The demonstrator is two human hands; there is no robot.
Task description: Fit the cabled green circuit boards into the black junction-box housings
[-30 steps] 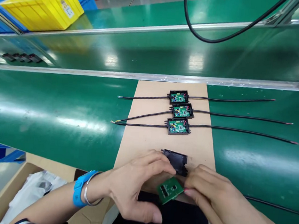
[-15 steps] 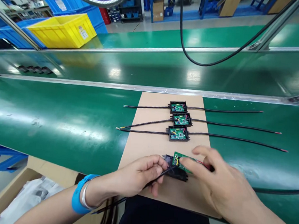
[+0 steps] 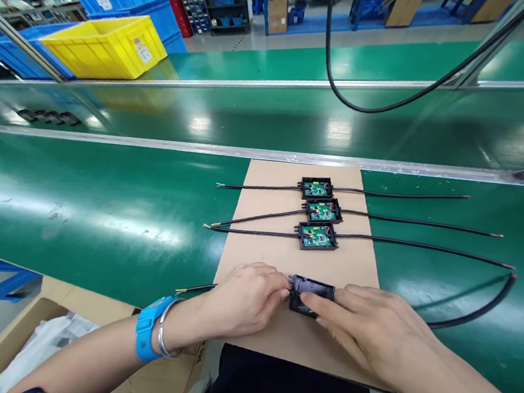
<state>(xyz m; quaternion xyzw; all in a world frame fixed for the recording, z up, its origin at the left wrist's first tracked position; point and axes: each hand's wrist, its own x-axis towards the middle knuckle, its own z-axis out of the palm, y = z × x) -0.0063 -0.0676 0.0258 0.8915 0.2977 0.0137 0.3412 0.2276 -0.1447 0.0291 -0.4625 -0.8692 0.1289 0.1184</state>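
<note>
A black plastic case (image 3: 313, 286) lies on the cardboard sheet in front of me, its dark inside facing up. At its left end, the closed fingers of my left hand (image 3: 251, 296) pinch a black cable (image 3: 201, 288) with a yellowish bare tip. My right hand (image 3: 370, 328) is at the case's right side, its index finger reaching inside and its thumb near the front wall. From behind that hand a second black cable (image 3: 476, 316) curves out to a red tip. The circuit board is hidden from view.
Three cases with green circuit boards, the nearest case (image 3: 318, 237) among them, sit in a column on the cardboard sheet (image 3: 256, 257), cables running both ways. A metal rail (image 3: 179, 147) crosses behind. A yellow bin (image 3: 105, 48) stands back left; a cardboard box (image 3: 44, 318) is lower left.
The green circuit board has gone out of sight, and the case has turned more level. My right hand has lowered onto it. The right-hand cable's red tip has swung into view.
</note>
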